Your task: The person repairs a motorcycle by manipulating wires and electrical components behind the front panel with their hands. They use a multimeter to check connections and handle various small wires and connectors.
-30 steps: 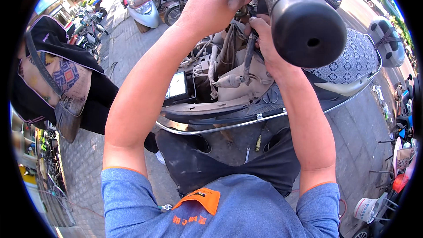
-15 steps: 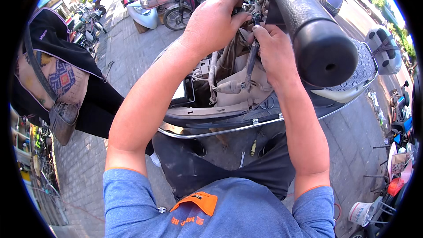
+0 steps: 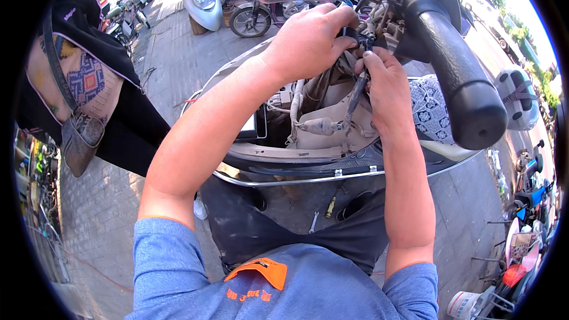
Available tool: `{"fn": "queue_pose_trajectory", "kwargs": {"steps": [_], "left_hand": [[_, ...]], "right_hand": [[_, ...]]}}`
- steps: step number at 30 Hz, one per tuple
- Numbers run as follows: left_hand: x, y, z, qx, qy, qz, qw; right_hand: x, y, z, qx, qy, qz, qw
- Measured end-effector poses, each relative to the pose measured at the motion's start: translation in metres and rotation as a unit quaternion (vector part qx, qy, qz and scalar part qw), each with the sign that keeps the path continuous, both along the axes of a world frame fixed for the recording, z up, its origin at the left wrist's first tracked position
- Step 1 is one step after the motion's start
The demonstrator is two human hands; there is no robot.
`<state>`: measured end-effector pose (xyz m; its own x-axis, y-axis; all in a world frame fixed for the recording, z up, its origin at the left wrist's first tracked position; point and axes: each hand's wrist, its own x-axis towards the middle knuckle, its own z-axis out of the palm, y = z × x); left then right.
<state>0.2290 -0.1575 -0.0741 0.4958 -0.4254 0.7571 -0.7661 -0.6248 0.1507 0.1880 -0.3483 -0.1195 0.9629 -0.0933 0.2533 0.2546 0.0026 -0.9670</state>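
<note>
Dark wrapped cable [image 3: 358, 96] rises inside the scooter's [image 3: 284, 167] opened front, pinched in the right hand's [image 3: 388, 80] nearly closed fingers; the left hand [image 3: 314, 38] curls round a small black piece [image 3: 349, 35]. Rightward, the handlebar grip [image 3: 459, 71] partly hides a patterned seat [image 3: 428, 109].

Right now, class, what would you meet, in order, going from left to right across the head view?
Grey shoulder bag, white scooter front, left hand, right hand, black handlebar grip, grey storage box.
</note>
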Motion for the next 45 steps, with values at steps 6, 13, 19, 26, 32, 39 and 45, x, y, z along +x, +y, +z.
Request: {"fn": "queue_pose_trajectory", "kwargs": {"steps": [6, 13, 19, 26, 32, 39, 45], "left_hand": [[0.002, 0.002, 0.002, 0.031, 0.008, 0.013, 0.999], [0.005, 0.002, 0.009, 0.040, 0.114, 0.004, 0.993], [0.023, 0.019, -0.009, -0.004, -0.014, 0.012, 1.000], [-0.003, -0.022, -0.023, -0.183, -0.032, -0.045, 0.982], [0.000, -0.017, -0.029, -0.195, 0.037, 0.016, 0.980], [-0.005, -0.025, -0.026, -0.156, 0.065, 0.023, 0.985], [-0.014, -0.041, -0.010, -0.153, 0.122, 0.016, 0.981]], "right_hand": [[-0.009, 0.009, 0.011, 0.048, 0.037, 0.010, 0.998], [-0.018, 0.015, 0.022, 0.002, 0.023, -0.016, 1.000], [-0.017, 0.049, 0.024, -0.096, -0.011, -0.032, 0.995], [-0.028, 0.015, 0.011, -0.161, -0.008, -0.059, 0.985], [-0.020, 0.024, 0.010, -0.189, -0.080, -0.026, 0.978], [0.001, 0.015, -0.022, -0.120, -0.099, -0.056, 0.986], [-0.009, 0.004, -0.023, -0.044, -0.184, -0.017, 0.982]]}}
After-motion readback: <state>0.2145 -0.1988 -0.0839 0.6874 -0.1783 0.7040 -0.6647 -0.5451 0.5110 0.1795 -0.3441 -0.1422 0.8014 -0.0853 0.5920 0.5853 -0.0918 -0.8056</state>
